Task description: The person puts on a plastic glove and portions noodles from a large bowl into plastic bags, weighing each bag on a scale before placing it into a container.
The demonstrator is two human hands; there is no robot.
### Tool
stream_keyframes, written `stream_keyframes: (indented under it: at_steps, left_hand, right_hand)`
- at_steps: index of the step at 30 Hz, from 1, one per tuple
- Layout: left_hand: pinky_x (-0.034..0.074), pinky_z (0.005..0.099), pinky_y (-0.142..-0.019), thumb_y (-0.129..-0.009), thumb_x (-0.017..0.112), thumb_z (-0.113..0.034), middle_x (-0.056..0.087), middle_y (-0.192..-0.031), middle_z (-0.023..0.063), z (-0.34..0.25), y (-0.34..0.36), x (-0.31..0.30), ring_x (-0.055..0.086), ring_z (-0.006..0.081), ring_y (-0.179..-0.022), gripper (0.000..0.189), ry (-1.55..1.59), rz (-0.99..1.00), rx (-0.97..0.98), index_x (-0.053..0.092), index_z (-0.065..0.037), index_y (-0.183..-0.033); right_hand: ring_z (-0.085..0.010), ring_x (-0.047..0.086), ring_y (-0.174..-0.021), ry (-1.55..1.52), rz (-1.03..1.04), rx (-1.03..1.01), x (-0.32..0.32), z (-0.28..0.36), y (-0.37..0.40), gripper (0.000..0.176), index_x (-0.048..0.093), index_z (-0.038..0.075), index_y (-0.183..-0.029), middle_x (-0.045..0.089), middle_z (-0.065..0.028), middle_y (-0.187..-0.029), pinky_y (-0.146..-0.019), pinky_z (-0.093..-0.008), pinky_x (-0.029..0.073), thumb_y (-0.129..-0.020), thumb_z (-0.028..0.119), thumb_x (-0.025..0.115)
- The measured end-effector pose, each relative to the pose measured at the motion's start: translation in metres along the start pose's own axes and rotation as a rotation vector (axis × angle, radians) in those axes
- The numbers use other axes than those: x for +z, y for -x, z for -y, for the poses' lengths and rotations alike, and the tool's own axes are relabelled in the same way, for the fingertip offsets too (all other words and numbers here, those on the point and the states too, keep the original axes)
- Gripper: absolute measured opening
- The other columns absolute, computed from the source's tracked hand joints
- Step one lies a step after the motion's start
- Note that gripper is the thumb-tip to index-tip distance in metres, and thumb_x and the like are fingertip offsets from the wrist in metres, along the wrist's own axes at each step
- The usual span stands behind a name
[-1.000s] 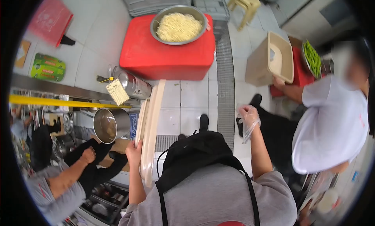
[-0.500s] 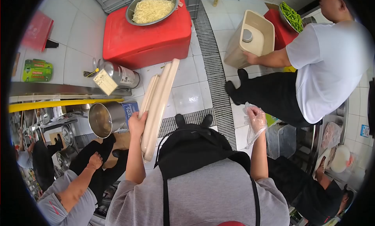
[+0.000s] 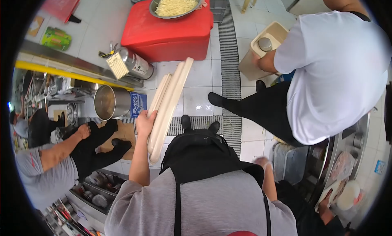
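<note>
My left hand (image 3: 145, 124) is closed around several long beige plastic pieces (image 3: 169, 109), stacked side by side and seen edge-on. They rise at a slant over the tiled floor. Whether they are lids or trays, I cannot make out. Low on the right, my right hand (image 3: 262, 161) is smeared by motion beside my apron (image 3: 204, 154). Something thin and clear seems to cover it, but its fingers do not show clearly. A clear plastic tub (image 3: 290, 160) stands just to the right of that hand.
A red cooler box (image 3: 167, 36) carries a bowl of noodles (image 3: 176, 5). A fire extinguisher (image 3: 136, 64) and a metal pot (image 3: 112, 101) stand at left. At right, a co-worker in white (image 3: 330, 73) reaches to a beige bin (image 3: 255, 66). Another co-worker (image 3: 53, 162) is at lower left.
My right hand has dropped down toward my side and blurred. The white-shirted co-worker has shifted left, with a foot further across the floor grate. My left hand keeps its hold.
</note>
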State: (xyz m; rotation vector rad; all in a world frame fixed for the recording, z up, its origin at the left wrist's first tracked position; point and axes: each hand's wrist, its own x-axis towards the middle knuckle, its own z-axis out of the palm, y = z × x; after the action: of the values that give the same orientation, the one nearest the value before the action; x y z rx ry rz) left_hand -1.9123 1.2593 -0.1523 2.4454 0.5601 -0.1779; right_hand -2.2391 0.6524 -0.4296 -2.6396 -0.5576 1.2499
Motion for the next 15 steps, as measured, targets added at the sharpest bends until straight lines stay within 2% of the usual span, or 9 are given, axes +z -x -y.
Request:
stream_keyframes:
  at_steps: [1, 2, 4, 5, 6, 7, 15]
  left_hand:
    - [0.047, 0.0379, -0.068, -0.074, 0.064, -0.039, 0.063, -0.080, 0.0224, 0.007, 0.004, 0.004, 0.062, 0.0344, -0.075, 0.048, -0.022, -0.018, -0.004, 0.060, 0.005, -0.093]
    - [0.047, 0.0379, -0.068, -0.074, 0.064, -0.039, 0.063, -0.080, 0.0224, 0.008, 0.011, 0.005, 0.062, 0.0344, -0.075, 0.048, -0.016, -0.034, -0.016, 0.060, 0.005, -0.093]
    - [0.047, 0.0377, -0.068, -0.074, 0.064, -0.039, 0.063, -0.079, 0.0223, 0.009, 0.024, 0.004, 0.062, 0.0343, -0.075, 0.047, 0.002, -0.042, -0.029, 0.060, 0.004, -0.093]
    - [0.047, 0.0377, -0.068, -0.074, 0.064, -0.039, 0.063, -0.079, 0.0223, 0.009, 0.031, 0.003, 0.062, 0.0343, -0.075, 0.047, 0.005, -0.055, -0.041, 0.060, 0.004, -0.093]
    - [0.047, 0.0377, -0.068, -0.074, 0.064, -0.039, 0.063, -0.079, 0.0222, 0.009, 0.036, 0.002, 0.062, 0.0341, -0.075, 0.047, 0.024, -0.063, -0.061, 0.061, 0.004, -0.092]
    - [0.047, 0.0376, -0.068, -0.074, 0.064, -0.039, 0.063, -0.079, 0.0222, 0.011, 0.042, 0.002, 0.062, 0.0340, -0.075, 0.046, 0.043, -0.068, -0.081, 0.061, 0.004, -0.092]
    - [0.047, 0.0385, -0.069, -0.073, 0.065, -0.038, 0.063, -0.077, 0.0217, 0.023, 0.060, -0.012, 0.062, 0.0339, -0.075, 0.045, 0.045, -0.090, -0.115, 0.062, 0.004, -0.090]
  right_hand:
    - [-0.0248, 0.056, -0.098, -0.045, 0.363, 0.268, -0.008, 0.018, 0.014, 0.041, 0.064, 0.014, -0.094, 0.061, -0.0088, -0.100, -0.084, -0.0352, 0.044, -0.087, 0.042, 0.035]
    - [-0.0239, 0.056, -0.099, 0.087, 0.573, 0.126, -0.007, 0.049, 0.040, 0.037, 0.064, 0.015, -0.095, 0.061, -0.0073, -0.103, -0.085, -0.0353, 0.044, -0.086, 0.039, 0.037]
    - [-0.0222, 0.055, -0.102, 0.283, 0.713, -0.118, -0.005, 0.072, 0.077, 0.031, 0.064, 0.016, -0.097, 0.059, -0.0043, -0.107, -0.086, -0.0354, 0.044, -0.083, 0.033, 0.043]
    - [-0.0213, 0.054, -0.103, 0.345, 0.746, -0.200, -0.010, 0.076, 0.088, 0.028, 0.063, 0.016, -0.098, 0.059, -0.0027, -0.109, -0.086, -0.0355, 0.044, -0.081, 0.030, 0.046]
    - [-0.0205, 0.054, -0.104, 0.536, 0.777, -0.442, -0.024, 0.071, 0.103, 0.027, 0.063, 0.017, -0.100, 0.058, -0.0012, -0.111, -0.087, -0.0356, 0.044, -0.080, 0.028, 0.049]
    - [-0.0204, 0.054, -0.104, 0.373, 0.811, -0.276, -0.030, 0.092, 0.113, 0.026, 0.063, 0.017, -0.100, 0.058, -0.0011, -0.112, -0.087, -0.0355, 0.044, -0.080, 0.027, 0.049]
    - [-0.0196, 0.053, -0.106, 0.220, 0.779, -0.058, -0.059, 0.083, 0.122, 0.026, 0.063, 0.018, -0.101, 0.056, -0.0003, -0.114, -0.088, -0.0347, 0.043, -0.078, 0.024, 0.051]
